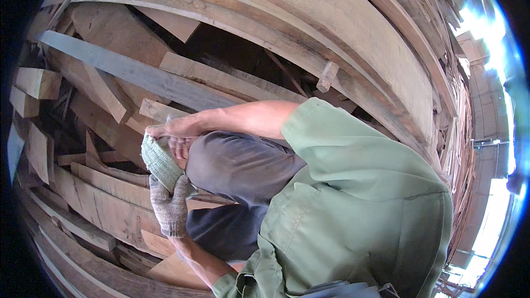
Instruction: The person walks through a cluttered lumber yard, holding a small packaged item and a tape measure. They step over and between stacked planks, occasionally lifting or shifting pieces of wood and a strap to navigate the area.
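Note:
A pale green-white knitted glove (160, 157) is stretched between my two hands, in front of my bent knee. My right hand (179, 131) is bare, with its thumb along the glove's upper end and its fingers curled beside it. My left hand (169, 207) wears a grey-beige knitted glove and pinches the lower end of the pale glove between thumb and fingers. Part of the pale glove is hidden behind my left thumb. My dark trouser legs (237, 165) lie close behind both hands.
Rough planks and beams are stacked all round me. A long grey board (138, 72) slants across beyond my hands, and cut beam ends (38, 83) jut out at the left. A short wooden peg (328, 76) sticks out of the wide timber (342, 27). Dark gaps show between the boards.

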{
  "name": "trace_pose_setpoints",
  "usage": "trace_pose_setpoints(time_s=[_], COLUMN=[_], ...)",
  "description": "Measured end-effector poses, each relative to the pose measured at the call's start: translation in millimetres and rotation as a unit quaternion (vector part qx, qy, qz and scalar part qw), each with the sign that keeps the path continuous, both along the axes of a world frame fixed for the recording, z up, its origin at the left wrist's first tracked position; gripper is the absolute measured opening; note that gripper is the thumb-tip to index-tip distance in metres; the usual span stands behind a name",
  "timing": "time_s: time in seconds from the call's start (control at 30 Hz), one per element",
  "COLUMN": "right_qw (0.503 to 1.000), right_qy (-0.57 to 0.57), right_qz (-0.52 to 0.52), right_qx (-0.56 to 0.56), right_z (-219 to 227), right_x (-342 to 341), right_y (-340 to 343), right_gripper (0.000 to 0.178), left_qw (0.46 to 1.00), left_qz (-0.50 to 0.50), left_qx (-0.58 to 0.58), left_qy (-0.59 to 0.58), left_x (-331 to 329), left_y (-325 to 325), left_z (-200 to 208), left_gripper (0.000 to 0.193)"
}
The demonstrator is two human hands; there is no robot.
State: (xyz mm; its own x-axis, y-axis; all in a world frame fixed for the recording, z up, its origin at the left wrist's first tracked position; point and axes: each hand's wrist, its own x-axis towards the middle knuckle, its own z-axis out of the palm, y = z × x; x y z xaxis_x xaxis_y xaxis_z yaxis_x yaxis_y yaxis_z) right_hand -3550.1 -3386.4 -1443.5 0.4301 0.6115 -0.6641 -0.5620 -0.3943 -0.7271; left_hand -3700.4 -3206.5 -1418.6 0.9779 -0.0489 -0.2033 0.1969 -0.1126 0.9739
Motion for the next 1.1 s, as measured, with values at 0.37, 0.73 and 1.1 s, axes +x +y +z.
trace_pose_setpoints(time_s=[0.37, 0.73, 1.1], right_qw=[0.986, 0.812, 0.794], right_qy=[0.076, 0.083, -0.017], right_qz=[-0.07, -0.356, -0.432], right_qx=[0.13, 0.455, 0.427], right_z=[8, 122, 108], right_x=[6, -26, 84], right_y=[41, 0, -68], right_gripper=[0.047, 0.049, 0.044], left_qw=[0.939, 0.943, 0.939], left_qz=[-0.085, 0.073, -0.029], left_qx=[0.326, 0.308, 0.342], left_qy=[-0.064, -0.101, 0.002], left_x=[-4, 1, -5], left_y=[5, 9, 14], left_z=[7, 20, 33], left_gripper=[0.025, 0.02, 0.028])
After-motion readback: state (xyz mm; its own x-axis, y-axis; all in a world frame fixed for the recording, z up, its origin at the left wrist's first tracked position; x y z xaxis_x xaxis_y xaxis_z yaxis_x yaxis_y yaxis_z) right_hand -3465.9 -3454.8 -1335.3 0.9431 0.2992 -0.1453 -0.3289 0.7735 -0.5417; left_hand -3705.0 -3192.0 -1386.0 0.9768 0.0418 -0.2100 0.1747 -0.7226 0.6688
